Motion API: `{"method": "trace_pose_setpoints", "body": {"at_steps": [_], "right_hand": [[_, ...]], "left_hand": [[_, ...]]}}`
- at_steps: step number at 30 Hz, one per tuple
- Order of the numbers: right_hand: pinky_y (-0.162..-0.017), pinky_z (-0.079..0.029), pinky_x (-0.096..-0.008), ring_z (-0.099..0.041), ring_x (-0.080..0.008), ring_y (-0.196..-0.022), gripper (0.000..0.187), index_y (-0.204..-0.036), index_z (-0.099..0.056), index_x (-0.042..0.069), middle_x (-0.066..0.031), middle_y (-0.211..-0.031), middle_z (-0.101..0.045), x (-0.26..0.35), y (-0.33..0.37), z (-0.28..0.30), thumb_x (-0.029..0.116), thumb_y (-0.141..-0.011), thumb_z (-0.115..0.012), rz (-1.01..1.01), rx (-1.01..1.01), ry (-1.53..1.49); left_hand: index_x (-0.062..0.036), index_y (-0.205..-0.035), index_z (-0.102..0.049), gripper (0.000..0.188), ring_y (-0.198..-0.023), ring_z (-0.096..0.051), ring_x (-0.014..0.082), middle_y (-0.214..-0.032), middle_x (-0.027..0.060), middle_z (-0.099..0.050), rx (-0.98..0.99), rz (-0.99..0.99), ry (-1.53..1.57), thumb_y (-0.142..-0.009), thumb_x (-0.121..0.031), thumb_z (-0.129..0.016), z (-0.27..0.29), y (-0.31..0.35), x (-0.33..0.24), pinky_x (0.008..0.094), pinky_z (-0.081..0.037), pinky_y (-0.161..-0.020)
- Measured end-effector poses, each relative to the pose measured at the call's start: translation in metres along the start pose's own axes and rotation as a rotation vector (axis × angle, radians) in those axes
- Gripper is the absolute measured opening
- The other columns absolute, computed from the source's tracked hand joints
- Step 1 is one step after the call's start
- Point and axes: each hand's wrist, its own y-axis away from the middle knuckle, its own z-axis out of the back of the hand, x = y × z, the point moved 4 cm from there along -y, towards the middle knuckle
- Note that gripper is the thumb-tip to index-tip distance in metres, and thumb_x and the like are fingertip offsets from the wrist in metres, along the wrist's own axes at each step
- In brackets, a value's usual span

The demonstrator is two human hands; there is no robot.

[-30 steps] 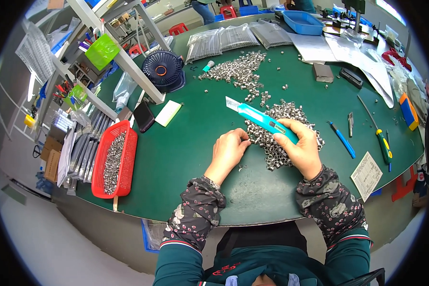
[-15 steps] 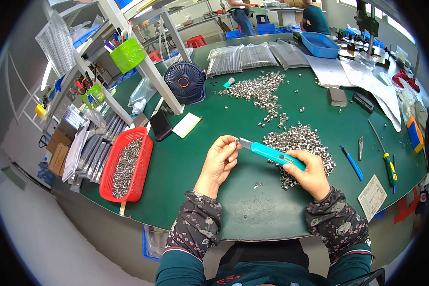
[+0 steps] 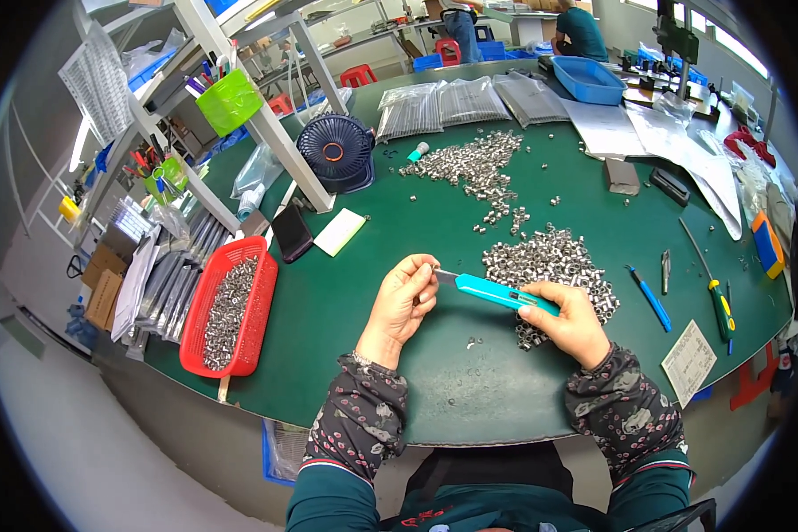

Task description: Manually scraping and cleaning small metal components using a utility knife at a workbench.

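My right hand point(image 3: 567, 321) is closed round a turquoise utility knife point(image 3: 496, 292), whose blade points left. The blade tip reaches the fingertips of my left hand point(image 3: 402, 300). Thumb and forefinger of that hand pinch a small metal piece, mostly hidden by the fingers. Behind and beneath the knife lies a heap of small silvery metal rings point(image 3: 554, 262). A second, looser spread of the same rings point(image 3: 479, 164) lies farther back on the green table point(image 3: 328, 328). A few tiny scraps point(image 3: 474, 342) rest on the table between my forearms.
A red basket point(image 3: 263, 306) of metal parts stands at the left. Beyond it are a phone point(image 3: 292, 233), a note pad point(image 3: 340, 232) and a dark fan point(image 3: 335, 151). To the right lie a blue pen-like tool point(image 3: 651, 300), a screwdriver point(image 3: 720, 306) and a paper card point(image 3: 689, 363).
The knife has tilted flatter, and its blade now meets the left fingertips more closely. The whole view has shifted slightly. My left hand keeps its pinch.
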Motion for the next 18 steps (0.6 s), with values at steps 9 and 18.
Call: {"method": "trace_pose_setpoints", "body": {"at_steps": [9,18], "right_hand": [[-0.065,-0.048,-0.0337,-0.062,-0.0262,-0.072,0.031,-0.095,-0.064,0.003,-0.0126,-0.084,-0.063,0.0054,0.0026,0.0008,0.024,-0.072,-0.067,0.153,-0.094,0.171],[-0.063,-0.048,-0.0331,-0.061,-0.0265,-0.071,0.029,-0.094,-0.063,0.003,-0.0116,-0.083,-0.063,0.009,0.0029,0.001,0.022,-0.072,-0.067,0.177,-0.106,0.212]], "left_hand": [[-0.0037,-0.086,-0.052,0.016,-0.051,-0.035,0.0046,-0.071,0.0009,-0.048,-0.073,0.042,-0.081,-0.09,-0.019,-0.051,0.0024,0.0007,0.002,0.0154,-0.023,-0.037],[-0.0045,-0.082,-0.05,0.021,-0.05,-0.035,0.0048,-0.067,0.0014,-0.046,-0.067,0.097,-0.124,-0.093,-0.022,-0.045,0.0026,0.0006,0.0042,0.0159,-0.023,-0.036]]}}
